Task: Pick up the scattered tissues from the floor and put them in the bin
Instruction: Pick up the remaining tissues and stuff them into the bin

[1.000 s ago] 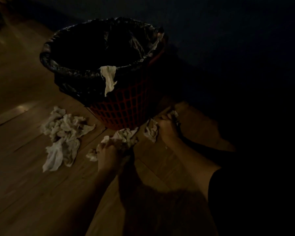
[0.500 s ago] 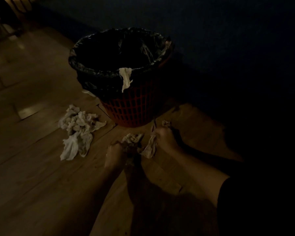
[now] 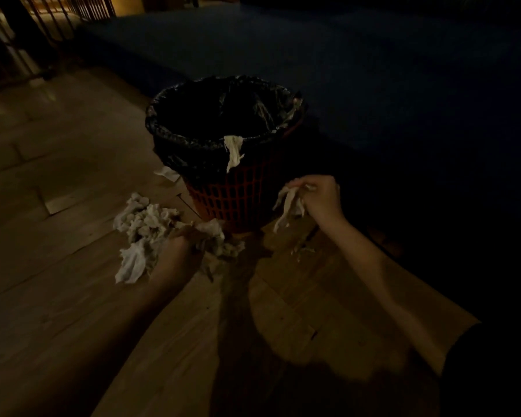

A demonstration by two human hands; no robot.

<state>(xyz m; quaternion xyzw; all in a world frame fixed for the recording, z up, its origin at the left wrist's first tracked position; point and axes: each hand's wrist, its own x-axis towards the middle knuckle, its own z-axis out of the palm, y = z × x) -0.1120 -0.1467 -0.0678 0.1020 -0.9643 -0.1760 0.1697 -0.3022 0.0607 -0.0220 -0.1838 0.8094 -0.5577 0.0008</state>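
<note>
A red mesh bin [image 3: 238, 203] lined with a black bag stands on the wooden floor; one white tissue [image 3: 233, 150] hangs over its near rim. My right hand [image 3: 322, 197] is raised beside the bin's right side, shut on a dangling white tissue [image 3: 288, 207]. My left hand [image 3: 182, 243] is low at the bin's foot, closed on a crumpled tissue clump [image 3: 215, 240]. A pile of crumpled tissues [image 3: 142, 230] lies on the floor just left of that hand. Another tissue [image 3: 167, 173] peeks out behind the bin's left side.
Small tissue scraps [image 3: 303, 251] lie on the floor under my right hand. A dark blue mattress or sofa [image 3: 373, 85] runs behind and right of the bin. Wooden railings [image 3: 57, 13] stand at the far left. The room is dim.
My right hand has lifted off the floor with a tissue, up beside the bin. My left hand has gathered its clump and shifted toward the pile. The camera has pulled back.
</note>
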